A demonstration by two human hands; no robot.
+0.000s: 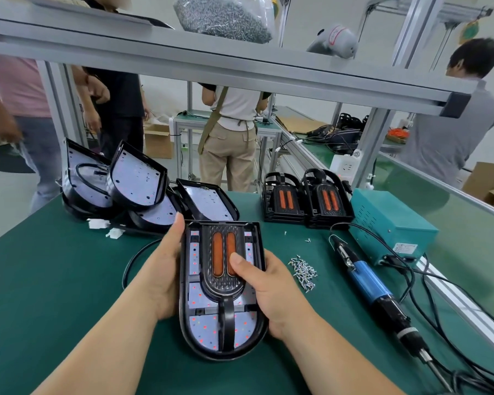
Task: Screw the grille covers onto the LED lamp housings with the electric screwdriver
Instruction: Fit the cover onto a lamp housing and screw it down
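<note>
Hands both on one lamp housing (200,334), held low over the green mat (54,280) at centre, rounded end toward the person. Left hand (163,269) grips the housing's left edge, thumb lying up along the rim, fingers wrapped underneath and hidden. Right hand (274,292) grips the right edge the same way, its thumb pressed flat on the right orange strip of the grille cover (221,283). Cover sits inside the housing over the white LED board, red dots showing around it; cannot tell if any screws are in. Electric screwdriver (374,289) lies on the mat well to the right, untouched, blue body, bit end pointing toward the near right corner. Its cable runs to the teal power box (391,223) behind it. Loose screws (303,270) in a small pile between the right hand and the screwdriver, a few strays farther back. Two stacks of spare grille covers (305,198) at the back of the mat, just left of the box. Heap of open housings (137,183) back left, some leaning upright. Bag of screws (226,17) on the overhead shelf. Several people stand beyond the bench.
</note>
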